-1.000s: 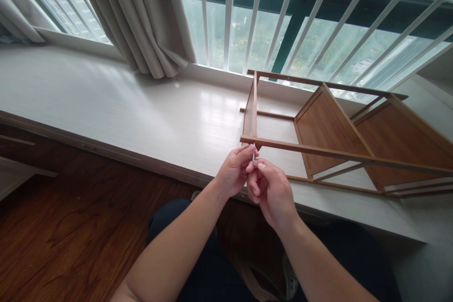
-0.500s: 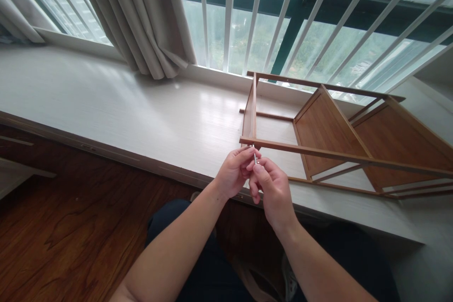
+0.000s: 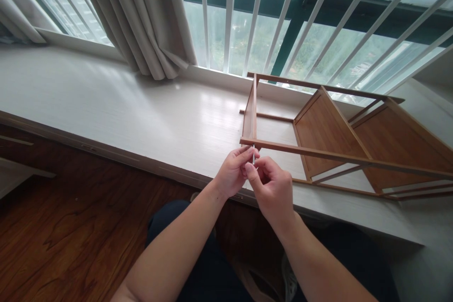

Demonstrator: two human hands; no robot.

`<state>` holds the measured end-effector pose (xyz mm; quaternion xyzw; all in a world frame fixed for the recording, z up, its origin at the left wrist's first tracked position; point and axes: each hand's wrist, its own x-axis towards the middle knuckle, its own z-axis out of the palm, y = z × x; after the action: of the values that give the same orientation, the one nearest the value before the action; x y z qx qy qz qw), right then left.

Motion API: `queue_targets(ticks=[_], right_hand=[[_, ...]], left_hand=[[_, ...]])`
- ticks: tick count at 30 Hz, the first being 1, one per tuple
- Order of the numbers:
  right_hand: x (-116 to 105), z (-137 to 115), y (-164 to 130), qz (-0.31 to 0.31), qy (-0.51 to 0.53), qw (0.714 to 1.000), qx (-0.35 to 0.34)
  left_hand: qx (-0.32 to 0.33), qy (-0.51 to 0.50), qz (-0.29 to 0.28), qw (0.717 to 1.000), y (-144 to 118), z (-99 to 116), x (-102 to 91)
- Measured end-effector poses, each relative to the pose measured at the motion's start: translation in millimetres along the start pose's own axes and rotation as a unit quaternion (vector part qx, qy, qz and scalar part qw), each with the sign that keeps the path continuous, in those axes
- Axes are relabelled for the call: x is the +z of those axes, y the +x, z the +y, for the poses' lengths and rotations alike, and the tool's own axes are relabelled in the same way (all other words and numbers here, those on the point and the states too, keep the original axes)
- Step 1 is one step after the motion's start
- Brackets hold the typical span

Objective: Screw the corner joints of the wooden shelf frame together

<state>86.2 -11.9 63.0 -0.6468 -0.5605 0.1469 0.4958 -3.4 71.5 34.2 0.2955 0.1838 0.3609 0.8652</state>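
Note:
A brown wooden shelf rack (image 3: 332,153) lies on its side on the white window ledge. Pinched in my right hand (image 3: 272,186) is the lower end of a thin silver hex key (image 3: 254,155); its exact shape is partly covered by my fingers. The key stands roughly upright, its upper tip at the near rail of the rack, close to the rail's left end. My left hand (image 3: 234,170) is closed, thumb and fingertips around the key just below that rail. Whatever fastener sits at the tip is too small to make out.
The white ledge (image 3: 123,108) runs along a barred window (image 3: 244,33). A grey-beige curtain (image 3: 141,23) hangs down to it, left of the rack. Below lies a dark wooden floor (image 3: 71,226). A wall (image 3: 435,226) stands at the right end.
My right hand's fingers have turned and curled in around the lower end of the hex key, which now stands more upright. My left hand and the rack have stayed nearly still.

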Motion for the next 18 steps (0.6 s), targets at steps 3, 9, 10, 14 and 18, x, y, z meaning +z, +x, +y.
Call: queue_targets(ticks=[3,9,10,14,18], right_hand=[[0.2,-0.7,2.1,0.012,-0.031,0.999,-0.013],[0.2,-0.8,4.6,0.005,0.013,1.000,0.009],[1.0,-0.4,4.4,-0.008,0.056,0.998,0.026],[6.8,0.3,2.3,-0.078,0.339,0.925,0.151],[9.6,-1.6,1.1,-0.133,0.522,0.808,0.239]], left_hand=[[0.000,-0.010,0.001,1.000,-0.3,0.0,0.8],[0.002,-0.001,0.011,1.000,-1.3,0.9,2.8],[0.004,-0.001,0.012,1.000,-1.5,1.4,3.2],[-0.008,0.009,0.008,1.000,-2.4,3.1,4.5],[-0.015,0.013,0.016,1.000,-3.0,4.2,5.7]])
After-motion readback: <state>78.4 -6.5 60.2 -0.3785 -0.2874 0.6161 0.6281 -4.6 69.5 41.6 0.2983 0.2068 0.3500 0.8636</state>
